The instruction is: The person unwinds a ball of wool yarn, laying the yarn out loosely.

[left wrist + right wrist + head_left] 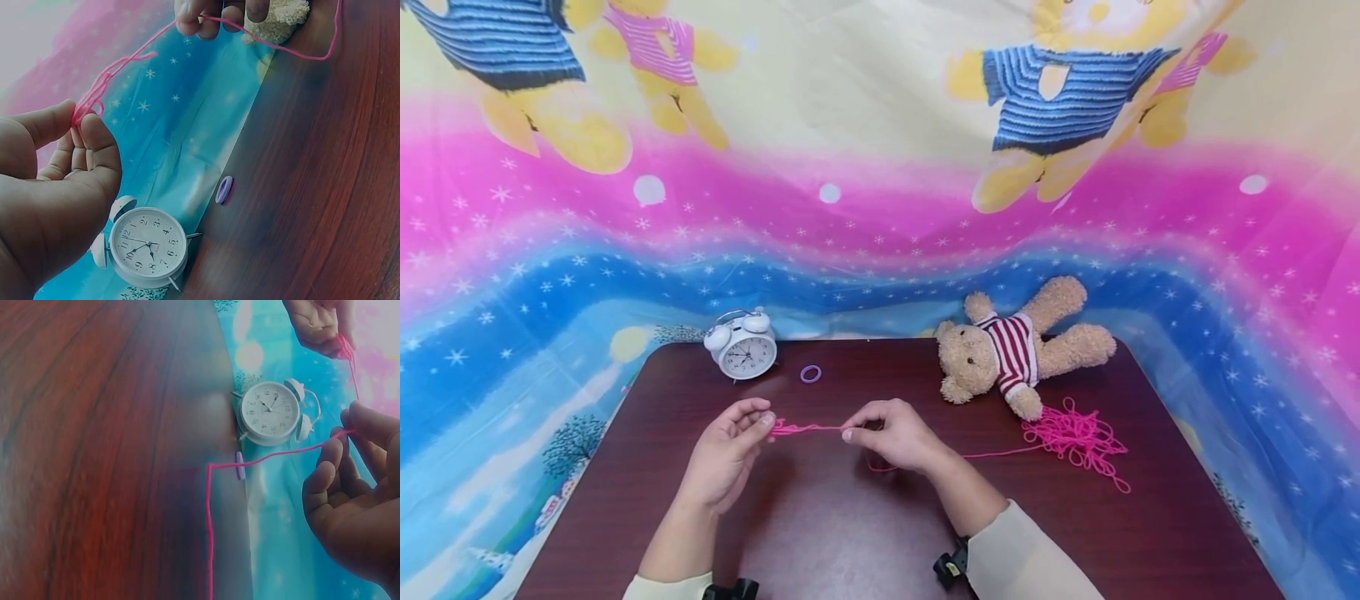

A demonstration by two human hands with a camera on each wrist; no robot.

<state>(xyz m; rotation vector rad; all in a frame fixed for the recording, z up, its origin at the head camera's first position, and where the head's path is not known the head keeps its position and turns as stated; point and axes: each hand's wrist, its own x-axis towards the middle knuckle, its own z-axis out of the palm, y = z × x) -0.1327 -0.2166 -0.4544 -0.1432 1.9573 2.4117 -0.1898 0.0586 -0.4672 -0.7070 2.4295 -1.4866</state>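
Note:
My left hand [724, 454] pinches a small gathered bundle of pink yarn [87, 107] between thumb and fingers, with loops sticking out past the fingertips. From that bundle a strand runs to my right hand [895, 435], which pinches it between thumb and index finger. Both hands are held above the table, a short way apart. Beyond the right hand the strand [275, 455] hangs down to the table and leads to a loose, tangled pile of the same yarn [1078, 442] on the right. Part of the bundle is hidden inside the left fingers.
A white twin-bell alarm clock [747, 350] stands at the table's back left, with a purple ring-shaped band [810, 374] beside it. At the back right a teddy bear [1015, 354] in a striped shirt lies on the dark red table [820, 542], one paw near the yarn pile.

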